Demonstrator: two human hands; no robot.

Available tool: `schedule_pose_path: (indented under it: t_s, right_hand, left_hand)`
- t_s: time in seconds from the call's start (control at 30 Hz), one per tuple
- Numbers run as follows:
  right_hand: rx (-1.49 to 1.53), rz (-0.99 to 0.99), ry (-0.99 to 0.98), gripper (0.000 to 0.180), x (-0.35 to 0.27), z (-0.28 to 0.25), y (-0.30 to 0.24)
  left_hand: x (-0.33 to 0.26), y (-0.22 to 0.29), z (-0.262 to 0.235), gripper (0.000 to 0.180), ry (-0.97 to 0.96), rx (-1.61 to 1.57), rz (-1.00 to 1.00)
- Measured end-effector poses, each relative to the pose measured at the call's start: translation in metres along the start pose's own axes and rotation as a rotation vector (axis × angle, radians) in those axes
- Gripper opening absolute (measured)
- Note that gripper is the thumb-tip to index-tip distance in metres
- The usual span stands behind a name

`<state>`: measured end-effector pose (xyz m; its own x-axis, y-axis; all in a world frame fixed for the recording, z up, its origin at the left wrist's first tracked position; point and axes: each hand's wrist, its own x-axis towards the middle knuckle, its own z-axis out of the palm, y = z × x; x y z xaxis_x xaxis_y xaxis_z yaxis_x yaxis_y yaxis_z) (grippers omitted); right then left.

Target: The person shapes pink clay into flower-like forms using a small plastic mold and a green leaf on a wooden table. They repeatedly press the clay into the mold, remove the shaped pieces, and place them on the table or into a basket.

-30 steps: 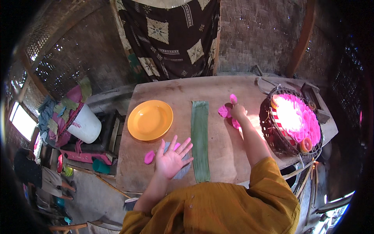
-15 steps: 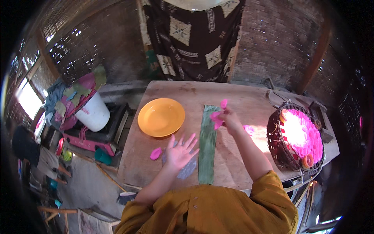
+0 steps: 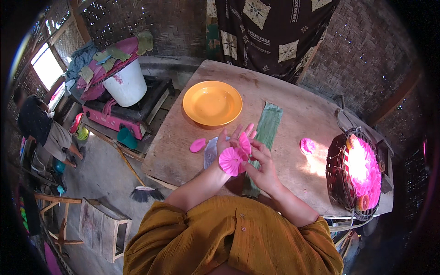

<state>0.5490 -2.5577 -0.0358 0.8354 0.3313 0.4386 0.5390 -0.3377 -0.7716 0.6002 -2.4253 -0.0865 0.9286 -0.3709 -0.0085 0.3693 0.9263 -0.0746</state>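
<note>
My left hand (image 3: 224, 145) is palm up with its fingers stretched out, partly covered by pink fluted flower-shaped pieces (image 3: 231, 161). Thumb and fingers of my right hand (image 3: 262, 167) pinch these soft-looking pieces against or just over the left palm; whether the palm touches them is hard to tell. Behind the hands, a long green leaf strip (image 3: 269, 120) lies on the table, partly hidden by the right hand. A clear plastic bag (image 3: 211, 151) is beside my left hand, next to a smooth pink oval piece (image 3: 198, 145).
On the wooden table (image 3: 288, 169) stand an orange plate (image 3: 212, 103) and another pink fluted piece (image 3: 307, 146). A dark woven basket (image 3: 337, 169) of pink pieces is at the right. Left are a stove (image 3: 114, 120) with a white bucket (image 3: 126, 87), a broom (image 3: 145, 191) and another person (image 3: 36, 119).
My right hand has brought the pink pieces from above the leaf strip to my left palm. The spread left hand has turned toward them. The whole view has shifted and tilted.
</note>
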Motion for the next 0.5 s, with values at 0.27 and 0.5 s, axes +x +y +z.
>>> schedule_pose_path:
  t_s: [0.27,0.5]
  right_hand:
    - [-0.176,-0.107,-0.02,0.039,-0.003,-0.008,-0.011]
    - [-0.583,-0.231,-0.012,0.035,-0.011,0.003,-0.02]
  left_hand:
    - [-0.005,-0.001,0.015,0.06,0.096,0.272,0.044]
    - [-0.005,-0.01,0.027,0.065,0.129,0.346,0.097]
